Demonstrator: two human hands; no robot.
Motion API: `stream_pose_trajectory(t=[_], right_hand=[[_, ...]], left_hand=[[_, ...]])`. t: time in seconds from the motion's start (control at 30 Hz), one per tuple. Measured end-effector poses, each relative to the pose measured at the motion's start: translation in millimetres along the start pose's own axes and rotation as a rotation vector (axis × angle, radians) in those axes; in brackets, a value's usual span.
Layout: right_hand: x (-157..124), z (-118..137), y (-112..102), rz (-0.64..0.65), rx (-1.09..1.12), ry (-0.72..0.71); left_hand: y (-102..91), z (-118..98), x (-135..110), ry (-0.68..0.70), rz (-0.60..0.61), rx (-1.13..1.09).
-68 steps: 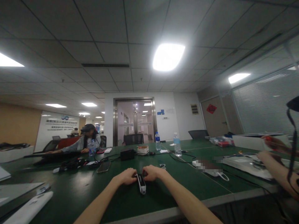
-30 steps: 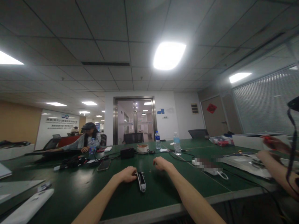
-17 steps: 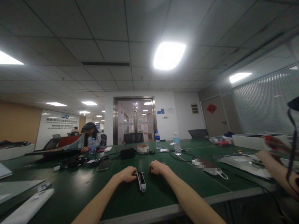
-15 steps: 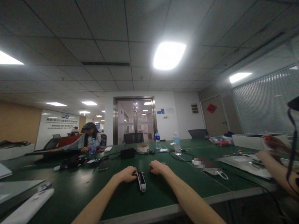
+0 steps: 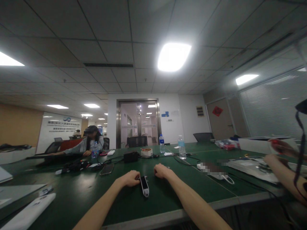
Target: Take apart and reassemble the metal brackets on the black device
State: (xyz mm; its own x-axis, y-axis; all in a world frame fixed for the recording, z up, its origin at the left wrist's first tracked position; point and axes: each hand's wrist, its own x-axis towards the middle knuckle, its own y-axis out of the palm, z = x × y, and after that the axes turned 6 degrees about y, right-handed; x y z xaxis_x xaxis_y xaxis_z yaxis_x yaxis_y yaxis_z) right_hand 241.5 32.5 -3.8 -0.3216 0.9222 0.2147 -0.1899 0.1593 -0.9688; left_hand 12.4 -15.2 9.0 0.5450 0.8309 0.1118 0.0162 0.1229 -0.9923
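Left of the left hand (image 5: 131,178) lies a phone (image 5: 106,169); beyond that hand, what looks like a black adapter (image 5: 130,157). Past the right hand (image 5: 162,171) stand a blue-capped bottle (image 5: 162,145) and a pale-capped bottle (image 5: 181,148).

The handheld device (image 5: 144,185) is white and black; the tabletop (image 5: 129,207), green.

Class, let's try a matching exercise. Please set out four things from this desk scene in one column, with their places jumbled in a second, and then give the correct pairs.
Things:
1. small black-and-white device
2. phone
3. red diamond
4. right hand

Places:
A. on a door
B. just right of the small device, not touching it
C. lying on the table, left of both hands
D. between the two hands, close beside the left hand

Right pairs: 1-D, 2-C, 3-A, 4-B.
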Motion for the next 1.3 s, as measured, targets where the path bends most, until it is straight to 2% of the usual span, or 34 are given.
stream_pose_trajectory(t=[0.33, 0.4, 0.5, 0.57, 0.67, 0.87, 1.17, 1.3], right_hand=[[-4, 5, -1, -0.044, -0.013, 0.026], [-3, 7, -2, -0.088, 0.018, -0.011], [-3, 16, -2, -0.179, 0.105, -0.112], [-3, 25, -2, -0.231, 0.183, -0.184], [-4, 38, 0, -0.284, 0.293, -0.258], [-7, 46, 3, -0.286, 0.347, -0.29], [-12, 45, -2, -0.308, 0.354, -0.322], [-11, 41, -4, -0.296, 0.291, -0.287]], left_hand=[[-5.1, 6, -2, -0.006, 0.017, -0.099], [-8.3, 5, -2, -0.019, -0.048, -0.074], [-12.3, 2, -1, -0.031, -0.208, -0.055], [-13.2, -1, 1, -0.001, -0.286, -0.075], [-11.7, -5, 4, 0.09, -0.34, -0.12], [-8.1, -5, 6, 0.152, -0.382, -0.158], [-7.5, -2, 6, 0.111, -0.39, -0.134], [-8.4, -2, 4, 0.098, -0.366, -0.092]])
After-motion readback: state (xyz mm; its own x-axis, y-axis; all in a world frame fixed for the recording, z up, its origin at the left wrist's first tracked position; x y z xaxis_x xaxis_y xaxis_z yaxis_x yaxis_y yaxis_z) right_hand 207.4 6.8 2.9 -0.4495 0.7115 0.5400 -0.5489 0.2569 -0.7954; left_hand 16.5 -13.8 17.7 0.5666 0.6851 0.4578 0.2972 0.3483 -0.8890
